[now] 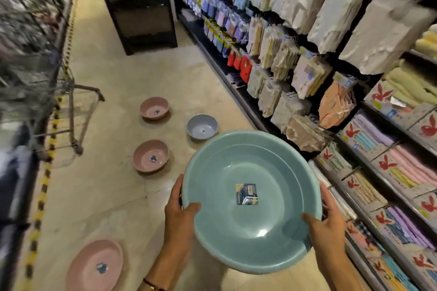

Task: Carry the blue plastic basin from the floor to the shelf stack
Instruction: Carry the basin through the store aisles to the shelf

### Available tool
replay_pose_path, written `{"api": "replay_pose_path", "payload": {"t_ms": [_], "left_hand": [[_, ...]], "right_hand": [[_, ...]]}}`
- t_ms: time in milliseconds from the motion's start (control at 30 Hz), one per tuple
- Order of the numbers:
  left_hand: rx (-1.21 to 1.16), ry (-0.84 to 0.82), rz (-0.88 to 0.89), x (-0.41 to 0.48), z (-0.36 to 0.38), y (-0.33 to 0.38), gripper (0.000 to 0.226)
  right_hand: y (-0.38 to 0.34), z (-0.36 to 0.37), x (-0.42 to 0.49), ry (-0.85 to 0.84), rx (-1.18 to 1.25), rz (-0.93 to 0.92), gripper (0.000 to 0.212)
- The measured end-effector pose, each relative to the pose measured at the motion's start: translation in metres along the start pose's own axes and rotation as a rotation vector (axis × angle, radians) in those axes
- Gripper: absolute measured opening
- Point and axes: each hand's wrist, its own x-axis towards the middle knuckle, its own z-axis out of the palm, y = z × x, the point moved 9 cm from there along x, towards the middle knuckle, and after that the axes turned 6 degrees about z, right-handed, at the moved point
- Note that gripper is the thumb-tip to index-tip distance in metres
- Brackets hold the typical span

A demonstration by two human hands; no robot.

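A large blue plastic basin (250, 165) with a square label inside is lifted off the floor, tilted toward me, in front of my chest. My left hand (181, 210) grips its left rim with the thumb over the edge. On the opposite rim my right hand (327, 222) holds on the same way. Both hands carry the basin above the concrete aisle floor.
On the floor lie a small grey-blue basin (202, 127), two pink basins (154, 108) (150, 156) and a larger pink basin (95, 266). Shelves of towels and packaged cloths (390, 160) line the right. A wire cart (59, 106) stands left; a dark display bin (139, 14) stands ahead.
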Motion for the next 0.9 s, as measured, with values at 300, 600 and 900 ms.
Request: {"api": "replay_pose_path", "payload": {"t_ms": [300, 600, 900], "left_hand": [[-0.107, 0.360, 0.067, 0.001, -0.091, 0.012, 0.081], [-0.214, 0.837, 0.138, -0.063, -0.192, 0.009, 0.075], [-0.239, 1.189, 0.132, -0.139, -0.304, -0.027, 0.081]], "right_hand": [[-0.029, 0.137, 0.037, -0.319, -0.127, -0.073, 0.074], [-0.046, 0.310, -0.004, -0.761, -0.286, -0.164, 0.076], [-0.017, 0.457, -0.127, -1.107, -0.422, -0.281, 0.073]]}}
